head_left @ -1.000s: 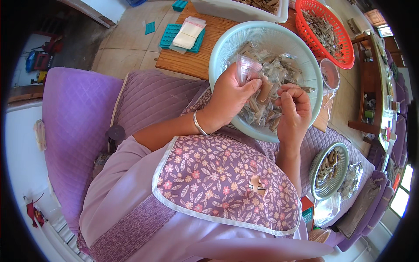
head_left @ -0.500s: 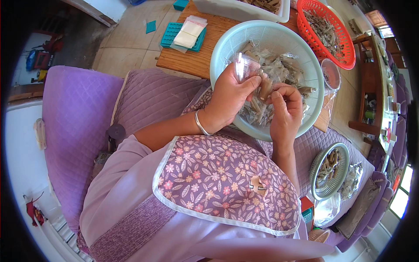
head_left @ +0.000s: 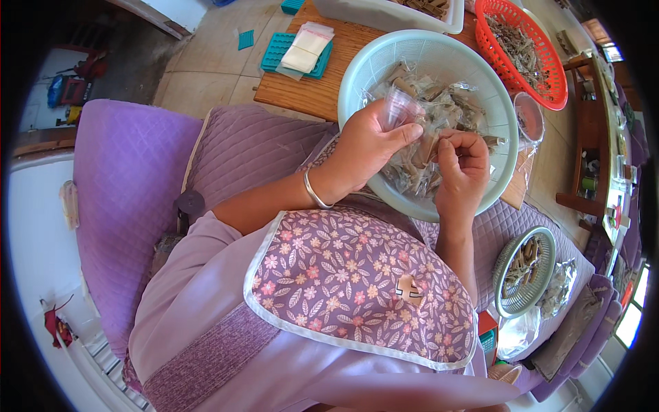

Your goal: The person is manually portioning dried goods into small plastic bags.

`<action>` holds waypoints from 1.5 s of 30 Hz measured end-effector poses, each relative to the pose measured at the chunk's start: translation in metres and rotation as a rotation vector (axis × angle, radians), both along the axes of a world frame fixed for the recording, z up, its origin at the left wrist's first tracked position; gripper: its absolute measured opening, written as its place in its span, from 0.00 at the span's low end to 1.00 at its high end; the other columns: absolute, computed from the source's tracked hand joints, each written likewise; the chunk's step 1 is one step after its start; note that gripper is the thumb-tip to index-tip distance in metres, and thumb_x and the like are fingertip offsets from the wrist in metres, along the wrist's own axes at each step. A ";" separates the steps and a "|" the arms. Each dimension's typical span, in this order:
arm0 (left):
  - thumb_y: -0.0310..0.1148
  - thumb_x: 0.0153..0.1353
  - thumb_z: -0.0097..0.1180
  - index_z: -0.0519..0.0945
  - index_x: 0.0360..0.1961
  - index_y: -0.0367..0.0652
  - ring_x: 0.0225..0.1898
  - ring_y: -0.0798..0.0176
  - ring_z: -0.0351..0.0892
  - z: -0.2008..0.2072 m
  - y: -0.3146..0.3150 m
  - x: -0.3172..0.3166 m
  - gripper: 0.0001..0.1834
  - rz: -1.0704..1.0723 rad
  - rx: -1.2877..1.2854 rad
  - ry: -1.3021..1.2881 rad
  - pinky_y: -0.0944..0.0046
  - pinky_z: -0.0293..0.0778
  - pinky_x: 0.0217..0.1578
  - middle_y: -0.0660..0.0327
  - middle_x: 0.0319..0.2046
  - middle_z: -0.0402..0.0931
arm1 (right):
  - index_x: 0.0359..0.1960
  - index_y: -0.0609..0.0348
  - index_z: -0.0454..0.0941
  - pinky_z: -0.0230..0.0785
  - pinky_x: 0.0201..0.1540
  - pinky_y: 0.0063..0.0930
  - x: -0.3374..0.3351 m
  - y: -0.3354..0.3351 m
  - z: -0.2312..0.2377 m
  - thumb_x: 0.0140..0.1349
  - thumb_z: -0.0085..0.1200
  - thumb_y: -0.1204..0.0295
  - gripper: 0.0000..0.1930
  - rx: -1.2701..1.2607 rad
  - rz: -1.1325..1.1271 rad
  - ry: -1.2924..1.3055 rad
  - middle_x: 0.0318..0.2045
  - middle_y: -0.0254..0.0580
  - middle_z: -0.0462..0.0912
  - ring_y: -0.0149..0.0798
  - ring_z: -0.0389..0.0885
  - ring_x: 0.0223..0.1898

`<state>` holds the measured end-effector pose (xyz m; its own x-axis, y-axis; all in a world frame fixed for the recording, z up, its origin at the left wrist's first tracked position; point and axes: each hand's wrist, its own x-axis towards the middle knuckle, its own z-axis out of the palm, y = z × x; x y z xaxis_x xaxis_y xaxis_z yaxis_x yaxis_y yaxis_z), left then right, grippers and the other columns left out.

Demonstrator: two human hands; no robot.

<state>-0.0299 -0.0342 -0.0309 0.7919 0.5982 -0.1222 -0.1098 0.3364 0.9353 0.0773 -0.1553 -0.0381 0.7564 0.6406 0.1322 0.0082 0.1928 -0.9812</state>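
Above a large pale-blue mesh basin [head_left: 351,75], my left hand [head_left: 364,147] grips a small clear plastic bag [head_left: 403,108], thumb on top. A brown dried strip [head_left: 429,145] shows just beyond that thumb; whether it lies inside the bag I cannot tell. My right hand [head_left: 465,168] is close beside it, thumb and forefinger pinched together at the strip's right side. What lies between those fingertips is hidden. Under both hands, the basin holds many clear plastic packets [head_left: 460,103] with brown dried pieces in them.
Left of the basin, white sachets [head_left: 306,49] lie on a teal ridged tray [head_left: 276,48] on a wooden table [head_left: 295,93]. A red basket [head_left: 559,82] of dried bits and a clear tub [head_left: 530,117] stand right. A green basket [head_left: 504,292] sits on the quilted seat, lower right.
My right hand has shifted slightly right, away from my left thumb. The left hand has tilted over the strip, covering more of it. The whole view has drifted a little.
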 end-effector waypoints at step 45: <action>0.27 0.53 0.63 0.80 0.32 0.41 0.34 0.59 0.81 0.023 0.055 -0.009 0.05 -0.243 1.386 -0.381 0.63 0.76 0.35 0.57 0.33 0.80 | 0.33 0.60 0.71 0.67 0.31 0.17 0.027 -0.014 0.028 0.60 0.56 0.81 0.06 0.089 0.307 0.320 0.32 0.37 0.77 0.25 0.72 0.28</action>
